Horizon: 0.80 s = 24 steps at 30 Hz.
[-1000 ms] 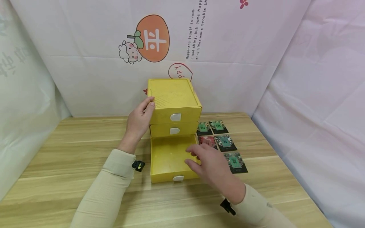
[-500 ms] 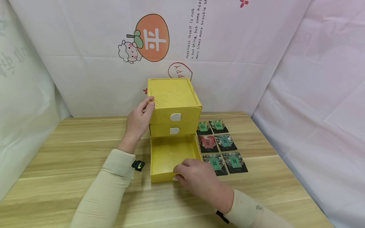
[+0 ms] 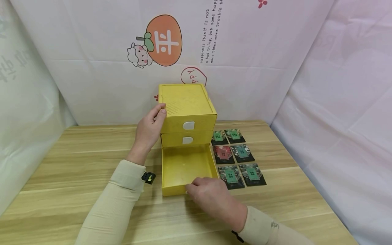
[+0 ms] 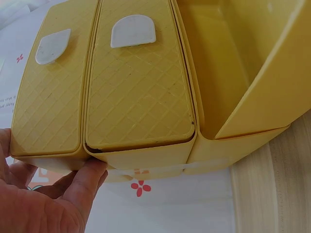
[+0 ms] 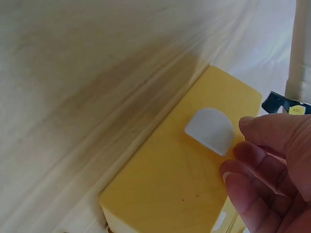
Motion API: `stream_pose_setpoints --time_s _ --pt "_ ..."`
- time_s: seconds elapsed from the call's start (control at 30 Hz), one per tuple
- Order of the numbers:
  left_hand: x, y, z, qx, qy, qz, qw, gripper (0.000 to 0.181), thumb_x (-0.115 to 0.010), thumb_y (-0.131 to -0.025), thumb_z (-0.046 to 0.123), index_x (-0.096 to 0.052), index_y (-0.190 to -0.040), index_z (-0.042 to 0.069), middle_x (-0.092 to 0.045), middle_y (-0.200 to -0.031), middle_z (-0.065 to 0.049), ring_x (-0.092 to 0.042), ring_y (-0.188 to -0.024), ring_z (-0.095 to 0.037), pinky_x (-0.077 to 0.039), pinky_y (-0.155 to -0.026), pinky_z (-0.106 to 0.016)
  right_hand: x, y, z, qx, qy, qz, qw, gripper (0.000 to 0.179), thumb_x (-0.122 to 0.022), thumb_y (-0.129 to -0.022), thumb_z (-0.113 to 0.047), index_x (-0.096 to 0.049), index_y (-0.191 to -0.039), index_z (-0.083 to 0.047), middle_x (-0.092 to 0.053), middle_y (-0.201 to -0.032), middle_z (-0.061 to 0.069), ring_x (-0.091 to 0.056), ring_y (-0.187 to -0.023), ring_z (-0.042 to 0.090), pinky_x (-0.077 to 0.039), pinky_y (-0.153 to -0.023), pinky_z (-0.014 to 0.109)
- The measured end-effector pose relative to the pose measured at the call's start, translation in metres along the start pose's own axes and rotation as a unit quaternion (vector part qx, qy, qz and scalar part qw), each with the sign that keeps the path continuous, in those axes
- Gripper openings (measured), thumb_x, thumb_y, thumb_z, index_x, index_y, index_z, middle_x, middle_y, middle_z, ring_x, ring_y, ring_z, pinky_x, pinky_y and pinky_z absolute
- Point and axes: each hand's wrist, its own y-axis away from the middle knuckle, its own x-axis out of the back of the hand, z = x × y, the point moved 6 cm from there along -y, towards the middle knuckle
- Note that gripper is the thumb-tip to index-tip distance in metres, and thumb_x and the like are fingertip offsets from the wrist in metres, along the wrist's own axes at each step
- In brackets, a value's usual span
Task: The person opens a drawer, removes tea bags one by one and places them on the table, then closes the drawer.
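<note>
A yellow cabinet (image 3: 186, 100) with three stacked drawers stands on the table, white tabs on the fronts. Its upper two drawers are pushed in. The bottom drawer (image 3: 188, 166) is pulled far out, with nothing inside. My left hand (image 3: 150, 127) grips the cabinet's upper left edge; in the left wrist view, its fingers (image 4: 90, 177) bend round the top drawer's casing. My right hand (image 3: 211, 195) is at the bottom drawer's front, loosely bent. In the right wrist view, its thumb and fingertips lie close beside the white tab (image 5: 211, 128), near the front's upper edge.
Several flat square packets, dark with green labels and one red one (image 3: 223, 154), lie in rows on the wooden table (image 3: 92, 170) right of the cabinet. Printed white cloth (image 3: 245, 44) hangs behind and along both sides.
My right hand has come leftward and toward me, from above the drawer's right side to its front, uncovering packets on the right. My left hand, the cabinet and the drawer stay put.
</note>
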Motion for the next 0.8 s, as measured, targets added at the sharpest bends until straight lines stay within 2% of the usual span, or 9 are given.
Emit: stream_pose_setpoints --time_s 0.37,0.57,0.8 --pt "0.001 0.0 0.001 -0.005 0.0 -0.002 1.0 0.055 -0.039 -0.109 0.058 -0.053 -0.154 0.03 -0.058 -0.152 -0.001 -0.059 -0.134 -0.027 -0.049 -0.104 -0.054 -0.008 0.002 -0.005 0.013 0.028 -0.041 0.9987 0.01 -0.081 -0.089 -0.012 -0.078 -0.092 -0.021 -0.073 -0.083 -0.004 -0.066 -0.065 0.009 -0.056 -0.054 0.025" --pt "0.001 0.0 0.001 -0.004 0.0 -0.004 1.0 0.055 -0.039 -0.109 0.058 -0.053 -0.154 0.03 -0.058 -0.152 -0.002 -0.059 -0.133 -0.028 -0.049 -0.104 -0.054 -0.01 0.0 -0.004 0.009 0.025 -0.067 0.9974 0.013 -0.08 -0.09 -0.008 -0.076 -0.087 -0.019 -0.069 -0.079 -0.003 -0.061 -0.062 0.01 -0.053 -0.051 0.026" --pt "0.001 0.0 0.002 -0.004 -0.004 -0.004 1.0 0.055 -0.039 -0.109 0.058 -0.053 -0.154 0.03 -0.059 -0.152 -0.002 -0.06 -0.133 -0.028 -0.049 -0.103 -0.054 -0.011 -0.005 0.0 0.002 0.034 -0.045 0.9984 0.023 -0.078 -0.085 0.001 -0.071 -0.076 -0.02 -0.062 -0.071 -0.003 -0.052 -0.055 0.008 -0.045 -0.043 0.024"
